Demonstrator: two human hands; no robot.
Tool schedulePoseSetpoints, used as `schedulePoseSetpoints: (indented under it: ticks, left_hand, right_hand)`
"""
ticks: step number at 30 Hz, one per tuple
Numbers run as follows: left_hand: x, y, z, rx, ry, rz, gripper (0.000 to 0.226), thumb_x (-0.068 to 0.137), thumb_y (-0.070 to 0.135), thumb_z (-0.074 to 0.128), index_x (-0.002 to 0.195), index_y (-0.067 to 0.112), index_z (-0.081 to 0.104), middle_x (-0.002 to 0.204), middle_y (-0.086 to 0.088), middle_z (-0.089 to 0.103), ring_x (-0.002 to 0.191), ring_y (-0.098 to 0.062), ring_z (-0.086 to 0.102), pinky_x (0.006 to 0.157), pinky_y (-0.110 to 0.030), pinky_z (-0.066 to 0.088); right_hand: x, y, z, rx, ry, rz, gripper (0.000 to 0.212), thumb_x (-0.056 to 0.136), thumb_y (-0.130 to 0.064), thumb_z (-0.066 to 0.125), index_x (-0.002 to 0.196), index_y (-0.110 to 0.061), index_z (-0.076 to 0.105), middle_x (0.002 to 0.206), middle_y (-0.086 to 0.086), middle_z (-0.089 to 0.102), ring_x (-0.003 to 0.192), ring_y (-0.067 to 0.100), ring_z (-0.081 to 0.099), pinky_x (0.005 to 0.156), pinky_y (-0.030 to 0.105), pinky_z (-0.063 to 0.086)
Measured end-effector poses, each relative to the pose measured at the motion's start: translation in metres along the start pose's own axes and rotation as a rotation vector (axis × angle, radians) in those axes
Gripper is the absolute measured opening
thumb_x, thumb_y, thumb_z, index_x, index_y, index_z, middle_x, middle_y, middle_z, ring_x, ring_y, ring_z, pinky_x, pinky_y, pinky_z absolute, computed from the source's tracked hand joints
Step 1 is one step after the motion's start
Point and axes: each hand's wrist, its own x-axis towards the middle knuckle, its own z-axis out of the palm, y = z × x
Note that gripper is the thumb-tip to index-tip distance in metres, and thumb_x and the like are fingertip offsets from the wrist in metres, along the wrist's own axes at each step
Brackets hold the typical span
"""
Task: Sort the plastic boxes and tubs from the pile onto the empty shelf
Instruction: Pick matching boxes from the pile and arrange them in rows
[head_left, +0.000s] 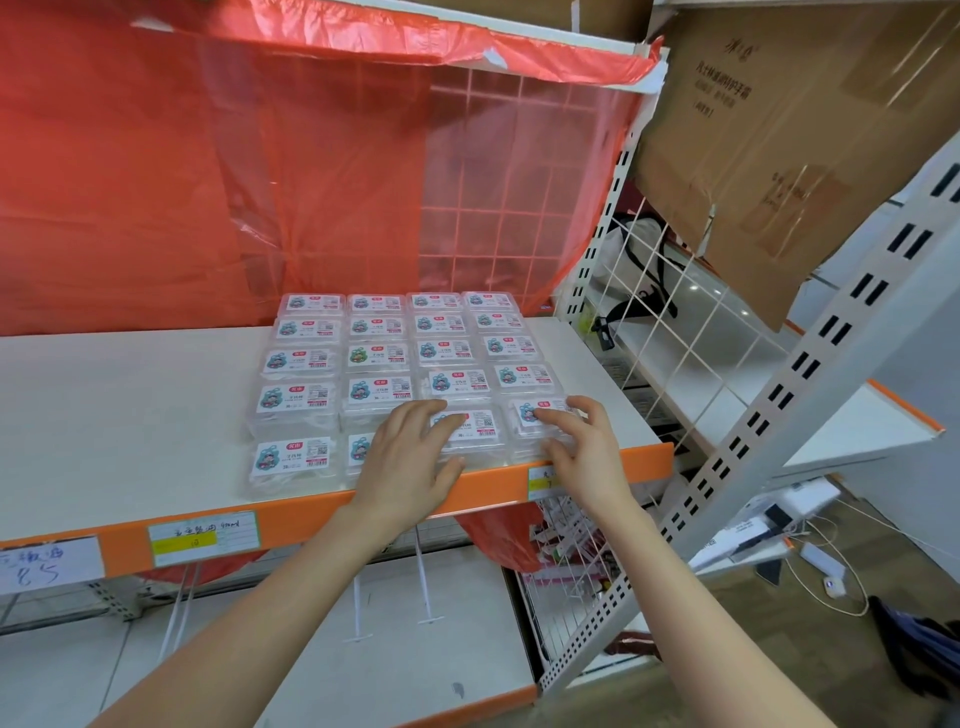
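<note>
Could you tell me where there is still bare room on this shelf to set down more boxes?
The left half of the white shelf is bare, bordered by the red plastic sheet behind, the orange edge in front and the block of boxes on the right. Rightward, boxes crowd it, leaving a thin strip.

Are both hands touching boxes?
Yes, the left hand and the right hand each touch one of the front boxes.

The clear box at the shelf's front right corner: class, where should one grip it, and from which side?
Probably from the front and above: thumb on the front wall of the box, fingers over the lid to its back edge. Other boxes stand close on its left and behind, while its front and right sides look free at the shelf edge.
</note>
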Motion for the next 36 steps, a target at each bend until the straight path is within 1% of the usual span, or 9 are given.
schedulePoseSetpoints:
  ticks: [6,8,12,14,16,17,20,25,36]
  left_hand:
    - [0.002,0.004,0.003,0.015,0.013,-0.03,0.048,0.077,0.039,0.042,0.107,0.011,0.066,0.107,-0.014,0.064,0.098,-0.036,0.06,0.08,-0.047,0.05]
    - [0.003,0.005,0.004,0.03,0.012,-0.042,0.049,0.076,0.039,0.041,0.106,0.011,0.067,0.106,-0.014,0.064,0.098,-0.036,0.061,0.08,-0.047,0.05]
    - [0.005,0.005,0.006,0.03,0.015,-0.05,0.047,0.075,0.037,0.046,0.107,0.011,0.067,0.107,-0.015,0.064,0.099,-0.036,0.059,0.078,-0.049,0.051]
    - [0.006,0.005,0.006,0.03,0.026,-0.047,0.049,0.075,0.038,0.043,0.108,0.011,0.066,0.107,-0.014,0.063,0.104,-0.031,0.053,0.078,-0.048,0.051]
    - [0.005,0.005,0.005,0.028,0.04,-0.036,0.05,0.075,0.04,0.041,0.109,0.012,0.066,0.108,-0.014,0.063,0.105,-0.025,0.042,0.079,-0.047,0.051]
    - [0.005,0.005,0.003,0.028,0.044,-0.034,0.05,0.075,0.041,0.041,0.11,0.012,0.065,0.108,-0.014,0.063,0.105,-0.024,0.041,0.079,-0.047,0.05]
    - [0.002,0.003,-0.008,0.039,0.042,-0.047,0.051,0.076,0.043,0.042,0.111,0.011,0.064,0.11,-0.015,0.062,0.105,-0.033,0.054,0.08,-0.049,0.05]
    - [-0.011,-0.018,-0.038,0.127,0.06,-0.124,0.051,0.078,0.043,0.04,0.11,0.011,0.065,0.109,-0.013,0.064,0.101,-0.036,0.06,0.078,-0.048,0.05]
    - [-0.101,-0.092,-0.111,0.303,0.095,-0.461,0.049,0.079,0.04,0.04,0.104,0.008,0.067,0.102,-0.014,0.066,0.092,-0.034,0.063,0.07,-0.044,0.052]
  right_hand:
    - [-0.002,0.0,0.0,-0.013,-0.011,-0.015,0.038,0.086,0.003,0.056,0.119,-0.014,0.062,0.137,0.014,0.036,0.124,0.024,0.039,0.092,0.011,0.027]
    - [-0.002,0.0,0.001,-0.012,-0.015,-0.013,0.038,0.086,0.002,0.056,0.119,-0.015,0.062,0.137,0.014,0.036,0.126,0.025,0.039,0.096,0.016,0.029]
    - [-0.002,-0.003,0.001,-0.045,-0.002,-0.013,0.036,0.086,-0.004,0.058,0.118,-0.019,0.063,0.135,0.016,0.039,0.127,0.03,0.035,0.103,0.027,0.024]
    - [-0.003,-0.005,0.0,-0.086,0.0,-0.004,0.034,0.086,-0.009,0.06,0.118,-0.02,0.064,0.133,0.016,0.041,0.127,0.032,0.033,0.104,0.034,0.024]
    - [-0.004,-0.009,0.0,-0.147,0.016,-0.018,0.03,0.085,-0.02,0.058,0.114,-0.02,0.066,0.128,0.016,0.046,0.124,0.035,0.035,0.102,0.044,0.028]
    - [-0.004,-0.011,0.001,-0.18,0.032,-0.034,0.032,0.083,-0.027,0.055,0.111,-0.019,0.067,0.125,0.017,0.049,0.121,0.037,0.038,0.099,0.048,0.032]
    - [-0.001,-0.019,0.008,-0.293,0.086,-0.123,0.042,0.079,-0.038,0.043,0.105,-0.015,0.068,0.116,0.019,0.058,0.111,0.044,0.049,0.085,0.055,0.041]
    - [0.011,-0.054,0.027,-0.434,0.084,-0.261,0.044,0.081,-0.036,0.04,0.105,-0.012,0.067,0.109,0.018,0.063,0.101,0.043,0.058,0.077,0.054,0.049]
    - [0.008,-0.159,0.118,-0.359,-0.087,-0.55,0.045,0.078,-0.038,0.038,0.102,-0.013,0.067,0.104,0.014,0.065,0.096,0.039,0.06,0.075,0.05,0.05]
